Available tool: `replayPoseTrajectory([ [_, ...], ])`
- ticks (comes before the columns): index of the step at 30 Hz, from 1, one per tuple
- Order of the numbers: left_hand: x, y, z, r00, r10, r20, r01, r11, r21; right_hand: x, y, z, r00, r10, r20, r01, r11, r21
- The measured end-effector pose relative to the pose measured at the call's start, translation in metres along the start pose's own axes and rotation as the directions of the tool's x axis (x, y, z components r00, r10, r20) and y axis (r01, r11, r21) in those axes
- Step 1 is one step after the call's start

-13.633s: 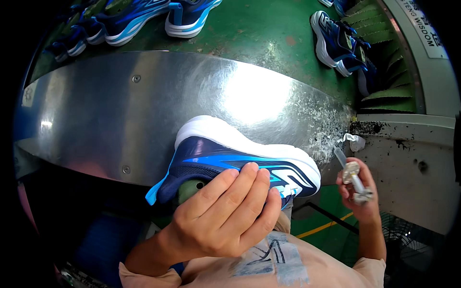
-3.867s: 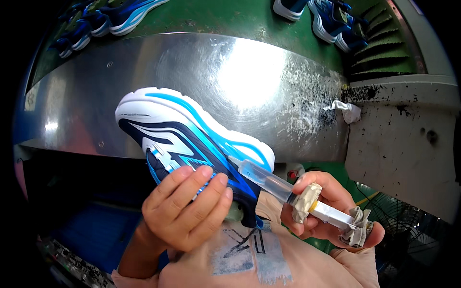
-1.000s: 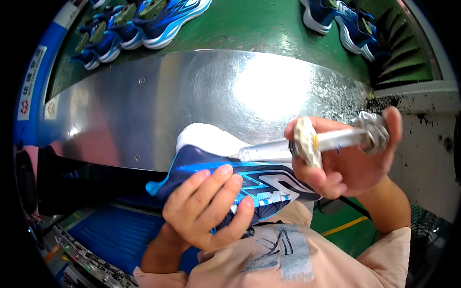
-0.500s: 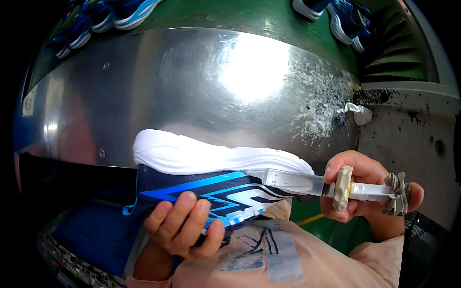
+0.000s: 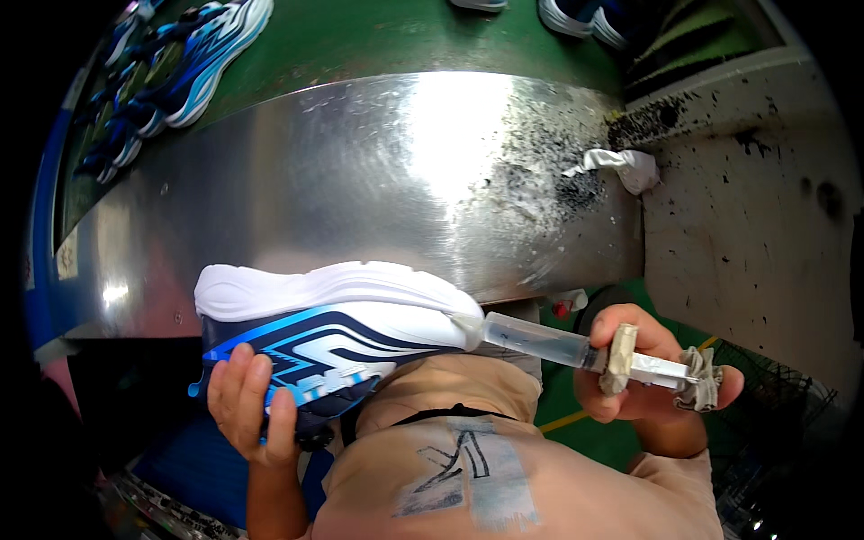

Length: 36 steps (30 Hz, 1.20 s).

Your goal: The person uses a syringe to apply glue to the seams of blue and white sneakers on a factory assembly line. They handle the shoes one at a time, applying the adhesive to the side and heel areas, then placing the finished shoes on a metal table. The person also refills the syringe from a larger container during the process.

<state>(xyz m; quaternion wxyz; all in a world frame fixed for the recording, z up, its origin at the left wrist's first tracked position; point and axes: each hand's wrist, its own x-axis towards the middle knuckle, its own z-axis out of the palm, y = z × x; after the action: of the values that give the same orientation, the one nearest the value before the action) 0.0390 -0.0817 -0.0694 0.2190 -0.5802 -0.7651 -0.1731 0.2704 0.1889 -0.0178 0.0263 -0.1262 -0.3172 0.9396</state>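
Observation:
My left hand (image 5: 247,396) grips a navy and bright blue sneaker (image 5: 351,337) by its upper, at the heel half. The shoe lies on its side in the air, its thick white sole facing away from me and its toe to the right. In my right hand (image 5: 643,364) is a clear plastic syringe (image 5: 540,342), its finger flange and plunger end wrapped in beige material. My fingers are round the flange, and the thumb rests at the plunger end. The syringe's tip reaches the toe, where sole and upper meet; whether it touches cannot be made out.
Beyond the shoe runs a shiny metal ledge (image 5: 297,180), spattered black and white at its right. A crumpled white cloth (image 5: 630,169) lies there beside a stained grey panel (image 5: 729,234). More blue sneakers (image 5: 207,67) stand on the green surface (image 5: 360,40) behind.
The sneaker has moved left in view and turned slightly. The syringe's tip has shifted from the shoe's side to its toe. More of the sneakers at the back left show now.

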Motion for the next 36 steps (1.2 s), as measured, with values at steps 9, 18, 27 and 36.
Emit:
replayPoseTrajectory([
  [9, 0.039, 0.004, -0.002, 0.999, 0.028, 0.036, -0.026, 0.997, -0.066, -0.011, 0.012, 0.009, 0.976, -0.023, -0.215, 0.028, 0.999, 0.02],
  [18, 0.074, -0.003, -0.002, 0.991, -0.009, 0.134, 0.032, 0.984, -0.174, -0.001, 0.019, 0.023, 0.976, -0.103, -0.194, 0.088, 0.992, -0.086],
  [27, 0.136, -0.027, 0.006, 0.864, -0.117, 0.49, 0.297, 0.904, -0.308, 0.017, 0.06, -0.012, 0.959, -0.284, -0.002, 0.283, 0.955, -0.087],
  [36, 0.187, -0.049, 0.022, 0.69, -0.18, 0.701, 0.607, 0.671, -0.425, 0.013, 0.076, -0.019, 0.941, -0.326, 0.089, 0.334, 0.937, -0.104],
])
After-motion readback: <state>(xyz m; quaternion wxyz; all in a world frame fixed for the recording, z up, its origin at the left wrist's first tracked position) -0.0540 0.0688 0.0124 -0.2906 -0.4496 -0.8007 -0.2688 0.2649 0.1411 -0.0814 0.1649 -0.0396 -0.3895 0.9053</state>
